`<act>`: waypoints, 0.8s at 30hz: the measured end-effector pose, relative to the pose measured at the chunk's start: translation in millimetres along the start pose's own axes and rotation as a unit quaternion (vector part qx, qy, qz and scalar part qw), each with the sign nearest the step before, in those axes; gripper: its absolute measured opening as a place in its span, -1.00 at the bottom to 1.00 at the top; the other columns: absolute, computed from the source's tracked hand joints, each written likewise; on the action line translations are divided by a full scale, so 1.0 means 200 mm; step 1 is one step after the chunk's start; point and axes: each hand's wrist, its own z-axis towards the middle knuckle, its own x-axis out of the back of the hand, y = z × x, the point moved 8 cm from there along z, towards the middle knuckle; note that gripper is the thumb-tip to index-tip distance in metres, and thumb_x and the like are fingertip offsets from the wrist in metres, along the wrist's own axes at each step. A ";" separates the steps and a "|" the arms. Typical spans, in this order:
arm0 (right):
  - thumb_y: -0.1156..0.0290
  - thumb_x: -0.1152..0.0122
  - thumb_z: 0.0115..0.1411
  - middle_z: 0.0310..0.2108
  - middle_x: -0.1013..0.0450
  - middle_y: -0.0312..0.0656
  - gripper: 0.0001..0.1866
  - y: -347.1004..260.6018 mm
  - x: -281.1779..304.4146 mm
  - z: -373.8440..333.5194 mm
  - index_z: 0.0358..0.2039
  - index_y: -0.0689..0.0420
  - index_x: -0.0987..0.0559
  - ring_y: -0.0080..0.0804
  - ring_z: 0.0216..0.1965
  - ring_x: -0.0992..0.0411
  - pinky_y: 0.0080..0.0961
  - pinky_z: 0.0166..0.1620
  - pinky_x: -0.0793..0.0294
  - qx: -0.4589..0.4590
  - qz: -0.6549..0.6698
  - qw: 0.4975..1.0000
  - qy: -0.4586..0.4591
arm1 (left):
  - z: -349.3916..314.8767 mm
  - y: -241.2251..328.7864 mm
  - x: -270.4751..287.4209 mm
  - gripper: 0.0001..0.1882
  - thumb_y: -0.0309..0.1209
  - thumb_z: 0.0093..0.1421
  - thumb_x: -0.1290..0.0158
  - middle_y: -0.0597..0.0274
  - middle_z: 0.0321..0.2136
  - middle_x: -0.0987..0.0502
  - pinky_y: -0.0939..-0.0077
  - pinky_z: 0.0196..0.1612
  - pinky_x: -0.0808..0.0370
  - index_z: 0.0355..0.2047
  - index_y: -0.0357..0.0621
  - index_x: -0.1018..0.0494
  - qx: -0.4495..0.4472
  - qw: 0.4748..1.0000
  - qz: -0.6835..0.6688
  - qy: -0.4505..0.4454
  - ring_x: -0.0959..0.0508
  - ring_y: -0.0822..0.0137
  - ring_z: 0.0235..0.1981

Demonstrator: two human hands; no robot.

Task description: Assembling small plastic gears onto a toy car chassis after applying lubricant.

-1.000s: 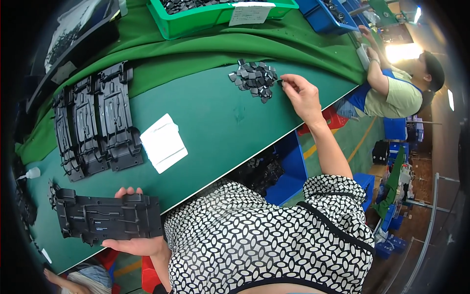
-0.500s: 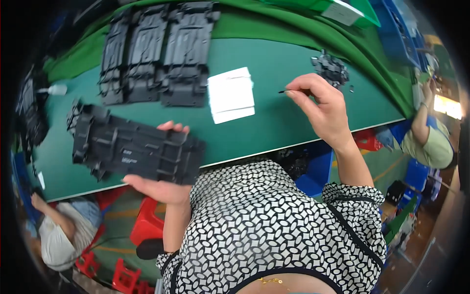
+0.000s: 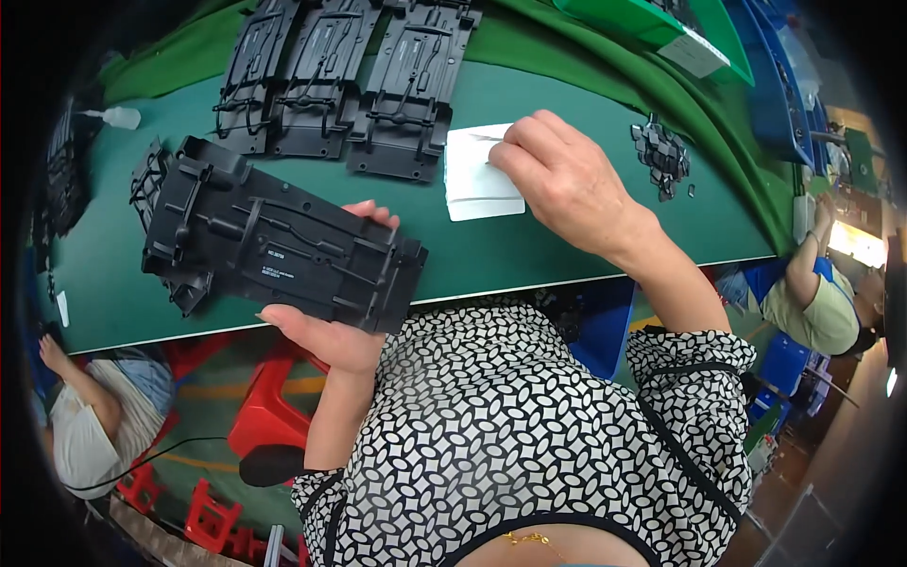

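Observation:
My left hand [image 3: 335, 342] supports a black plastic toy-car chassis [image 3: 307, 248] from below, thumb along its near edge and fingertips showing at its far edge. The chassis is tilted above the table, its ribbed, lettered face up. My right hand [image 3: 572, 184] is closed in a pinch over a white pad of sheets [image 3: 472, 180], to the right of the chassis. A small dark piece barely shows at its fingertips; its kind is too small to make out. Whether the fingers touch the pad, I cannot tell.
Several similar chassis [image 3: 402, 104] lie side by side at the back. Small black parts [image 3: 661, 156] are heaped at the right, below a green bin [image 3: 652, 33]. Another black part [image 3: 151, 180] lies behind the held chassis. A white bottle [image 3: 121, 117] is at far left. People sit at both sides.
My right hand has moved left from near the heap of small parts to over the white pad, still pinching. The view has shifted; the chassis stays in my left hand.

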 end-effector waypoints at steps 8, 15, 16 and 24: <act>0.52 -0.08 -0.15 -0.48 -0.26 -0.19 -0.89 -0.02 -0.02 0.01 -0.53 0.22 -0.40 -0.32 -0.41 -0.29 -0.44 -0.36 -0.38 0.032 -0.007 0.999 -0.024 | 0.00 0.00 -0.01 0.04 0.46 0.03 0.42 -0.14 -0.03 -0.31 0.00 0.11 -0.25 0.14 -0.30 -0.08 -0.002 1.000 -0.012 -0.003 -0.37 0.05 -0.04; 0.55 -0.08 -0.15 -0.47 -0.27 -0.19 -0.89 -0.01 0.00 0.02 -0.52 0.21 -0.40 -0.31 -0.39 -0.31 -0.42 -0.36 -0.38 0.026 0.001 1.000 -0.018 | 0.01 0.00 -0.03 0.08 0.49 0.00 0.48 -0.12 -0.02 -0.29 0.12 0.13 -0.23 0.13 -0.34 -0.07 0.009 1.000 0.006 -0.005 -0.34 0.08 0.00; 0.60 -0.12 -0.11 -0.45 -0.31 -0.19 -0.86 0.01 0.02 0.02 -0.45 0.21 -0.45 -0.32 -0.41 -0.34 -0.45 -0.38 -0.38 0.002 0.035 0.999 -0.007 | 0.00 0.01 -0.03 0.09 0.49 0.00 0.48 -0.11 -0.02 -0.29 0.12 0.13 -0.23 0.12 -0.34 -0.08 0.012 1.000 0.014 0.006 -0.34 0.08 0.00; 0.52 -0.15 0.09 -0.48 -0.44 -0.16 -0.94 0.18 0.01 -0.07 -0.40 0.23 -0.53 -0.32 -0.48 -0.44 -0.46 -0.42 -0.42 -0.252 0.272 0.928 0.022 | 0.00 0.01 -0.04 0.09 0.49 -0.01 0.46 -0.10 -0.04 -0.31 0.14 0.13 -0.24 0.09 -0.36 -0.12 0.018 0.999 0.024 0.019 -0.35 0.09 -0.01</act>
